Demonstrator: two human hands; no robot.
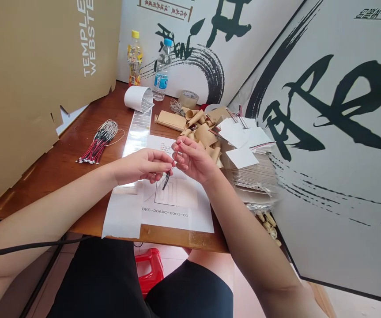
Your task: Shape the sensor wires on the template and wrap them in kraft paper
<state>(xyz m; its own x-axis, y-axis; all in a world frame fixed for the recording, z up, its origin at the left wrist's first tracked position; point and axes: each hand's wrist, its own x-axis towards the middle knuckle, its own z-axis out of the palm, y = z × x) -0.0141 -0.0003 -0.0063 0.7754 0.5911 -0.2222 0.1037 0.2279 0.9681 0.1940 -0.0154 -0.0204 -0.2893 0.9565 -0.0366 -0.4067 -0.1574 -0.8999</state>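
Note:
Both my hands meet over a white printed sheet point(173, 207) on the wooden table point(77, 145). My left hand point(142, 165) and my right hand point(193, 159) pinch a short red and black wire lead point(172, 165) between their fingertips. The lead slants down to the left, its dark end hanging just above the sheet. A bundle of the same red and black wire leads point(97, 143) lies to the left of my left hand. A pile of brown paper curls point(203, 128) sits just behind my right hand.
A label roll point(139, 98) trails a clear strip toward me. Two bottles point(162, 70) and a tape roll point(188, 99) stand at the back. Stacked white cards point(246, 150) lie at the right, against a calligraphy board. Cardboard walls off the left. A red stool point(150, 265) sits below.

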